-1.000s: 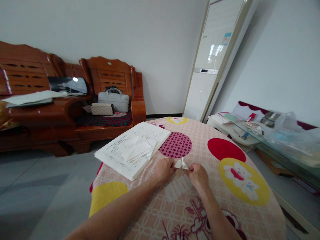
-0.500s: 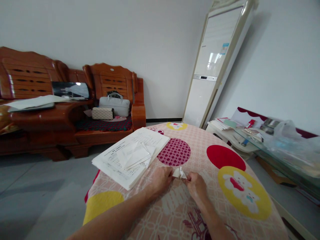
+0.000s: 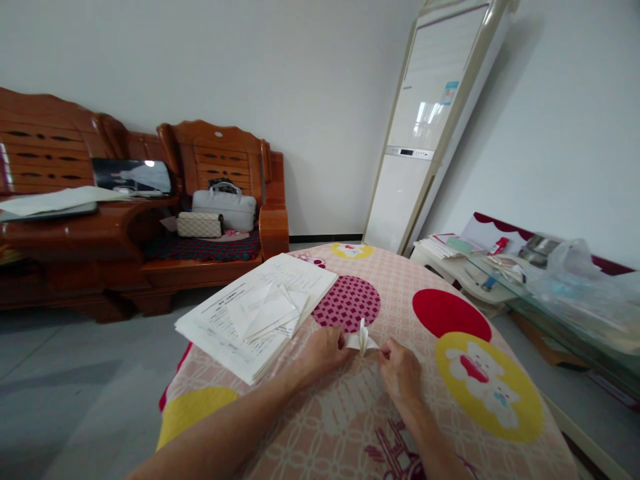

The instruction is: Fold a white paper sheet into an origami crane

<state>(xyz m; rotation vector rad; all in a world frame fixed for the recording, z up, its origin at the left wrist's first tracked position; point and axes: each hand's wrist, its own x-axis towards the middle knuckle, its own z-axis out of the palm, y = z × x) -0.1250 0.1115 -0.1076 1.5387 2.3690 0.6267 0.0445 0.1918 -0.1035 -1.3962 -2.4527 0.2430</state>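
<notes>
A small white piece of folded paper [image 3: 363, 339] is stretched between my hands, just above the patterned tablecloth. Its middle stands up in a narrow peak, with a flat wing to each side. My left hand [image 3: 327, 347] pinches the left wing and my right hand [image 3: 400, 367] pinches the tip of the right one. Close to my left hand lies a stack of printed sheets [image 3: 215, 333], with several folded white papers [image 3: 267, 310] on top.
The round table's tablecloth [image 3: 345, 413] has coloured circles. Behind it on the left are wooden chairs [image 3: 225, 153] holding bags [image 3: 225, 208]. A tall air conditioner [image 3: 405, 173] stands in the corner. To the right, a glass-topped table [image 3: 525, 300] carries plastic bags [image 3: 575, 273] and papers.
My hands have moved slightly apart. The folded paper between them is spread wider, and its middle now rises in a thinner, taller peak. The view has shifted a little.
</notes>
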